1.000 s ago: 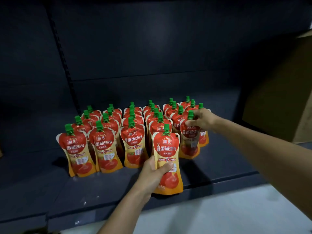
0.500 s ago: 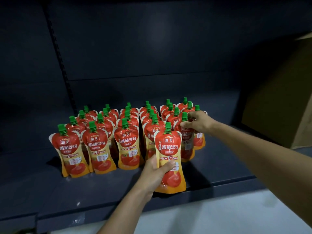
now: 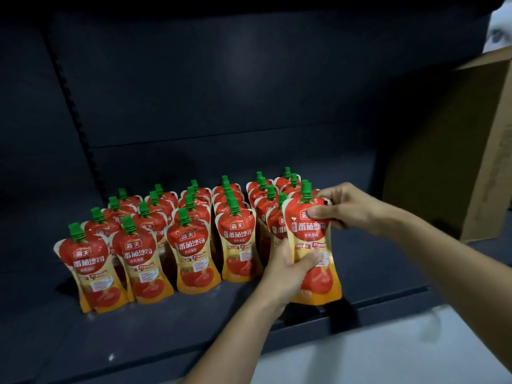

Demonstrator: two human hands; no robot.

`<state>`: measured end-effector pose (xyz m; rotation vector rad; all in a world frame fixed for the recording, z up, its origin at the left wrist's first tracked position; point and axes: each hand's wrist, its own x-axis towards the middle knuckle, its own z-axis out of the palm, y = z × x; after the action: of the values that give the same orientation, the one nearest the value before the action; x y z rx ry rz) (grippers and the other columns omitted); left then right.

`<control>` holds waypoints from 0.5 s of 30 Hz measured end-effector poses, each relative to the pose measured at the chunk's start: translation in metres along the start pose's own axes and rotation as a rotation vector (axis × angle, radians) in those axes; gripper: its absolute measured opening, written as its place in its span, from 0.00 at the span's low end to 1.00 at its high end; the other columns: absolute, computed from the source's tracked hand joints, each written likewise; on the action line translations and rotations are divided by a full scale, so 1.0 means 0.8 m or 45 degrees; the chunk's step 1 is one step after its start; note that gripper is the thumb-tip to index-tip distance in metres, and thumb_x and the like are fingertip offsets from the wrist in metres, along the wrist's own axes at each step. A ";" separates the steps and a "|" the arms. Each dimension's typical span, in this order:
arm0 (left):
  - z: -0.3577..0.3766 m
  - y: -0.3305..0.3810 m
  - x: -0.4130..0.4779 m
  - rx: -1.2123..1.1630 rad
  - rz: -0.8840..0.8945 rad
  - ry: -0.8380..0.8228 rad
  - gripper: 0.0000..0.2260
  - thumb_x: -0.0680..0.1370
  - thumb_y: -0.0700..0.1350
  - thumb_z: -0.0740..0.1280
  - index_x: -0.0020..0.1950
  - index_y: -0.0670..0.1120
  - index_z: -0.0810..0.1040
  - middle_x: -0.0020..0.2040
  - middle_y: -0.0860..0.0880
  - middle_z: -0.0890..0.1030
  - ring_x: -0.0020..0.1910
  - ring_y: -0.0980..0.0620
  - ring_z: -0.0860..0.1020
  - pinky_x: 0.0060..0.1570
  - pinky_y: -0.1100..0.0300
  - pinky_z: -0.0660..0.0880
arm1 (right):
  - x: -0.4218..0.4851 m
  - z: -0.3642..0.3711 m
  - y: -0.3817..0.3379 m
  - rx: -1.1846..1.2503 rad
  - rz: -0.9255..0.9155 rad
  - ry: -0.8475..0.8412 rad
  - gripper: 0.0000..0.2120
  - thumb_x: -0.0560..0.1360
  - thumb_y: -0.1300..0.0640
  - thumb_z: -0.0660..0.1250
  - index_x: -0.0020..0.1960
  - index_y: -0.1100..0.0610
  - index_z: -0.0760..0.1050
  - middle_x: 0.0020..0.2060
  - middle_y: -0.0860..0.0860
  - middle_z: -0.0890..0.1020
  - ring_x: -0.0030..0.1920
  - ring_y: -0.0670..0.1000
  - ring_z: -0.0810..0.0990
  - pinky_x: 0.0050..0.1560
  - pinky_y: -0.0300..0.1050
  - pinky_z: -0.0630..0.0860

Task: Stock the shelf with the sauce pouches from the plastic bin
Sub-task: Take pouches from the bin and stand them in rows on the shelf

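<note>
Several red and yellow tomato sauce pouches with green caps (image 3: 191, 253) stand in rows on the dark shelf (image 3: 194, 322). One more sauce pouch (image 3: 311, 239) stands upright at the front of the rightmost row. My left hand (image 3: 288, 270) grips its lower middle, thumb across the front. My right hand (image 3: 346, 206) pinches its upper right corner beside the cap. The plastic bin is out of view.
A cardboard box (image 3: 454, 151) stands on the shelf at the far right, close behind my right forearm. The shelf's dark back panel (image 3: 221, 92) rises behind the rows. Pale floor (image 3: 360, 361) shows below the shelf's front edge.
My left hand carried the pouch rightward to the front of the rightmost row. My right hand left the pouch it was touching in that row and took the held pouch's top corner.
</note>
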<state>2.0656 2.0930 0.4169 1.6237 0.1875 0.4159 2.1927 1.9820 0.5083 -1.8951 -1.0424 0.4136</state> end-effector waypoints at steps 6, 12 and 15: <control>-0.026 0.049 0.027 0.912 0.335 0.392 0.19 0.78 0.54 0.66 0.68 0.55 0.67 0.64 0.56 0.70 0.63 0.56 0.72 0.63 0.55 0.72 | 0.000 -0.046 0.031 -0.049 -0.018 0.244 0.08 0.75 0.56 0.69 0.40 0.59 0.79 0.25 0.48 0.80 0.24 0.47 0.73 0.25 0.40 0.68; -0.061 0.084 0.074 1.636 0.344 0.404 0.26 0.79 0.56 0.64 0.75 0.50 0.63 0.72 0.51 0.71 0.73 0.50 0.66 0.75 0.52 0.55 | 0.019 -0.044 0.064 -0.173 0.001 0.288 0.07 0.78 0.60 0.65 0.42 0.58 0.79 0.33 0.53 0.83 0.32 0.51 0.80 0.28 0.39 0.76; -0.062 0.091 0.087 1.937 0.258 0.275 0.26 0.79 0.58 0.64 0.73 0.49 0.67 0.66 0.49 0.78 0.70 0.48 0.70 0.76 0.50 0.50 | 0.029 -0.036 0.081 -0.127 0.021 0.314 0.08 0.79 0.62 0.63 0.45 0.64 0.78 0.40 0.66 0.83 0.34 0.55 0.81 0.29 0.38 0.78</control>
<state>2.1019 2.1571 0.5019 3.1031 0.5977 0.6640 2.2568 1.9697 0.4727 -1.9854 -0.8978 0.1340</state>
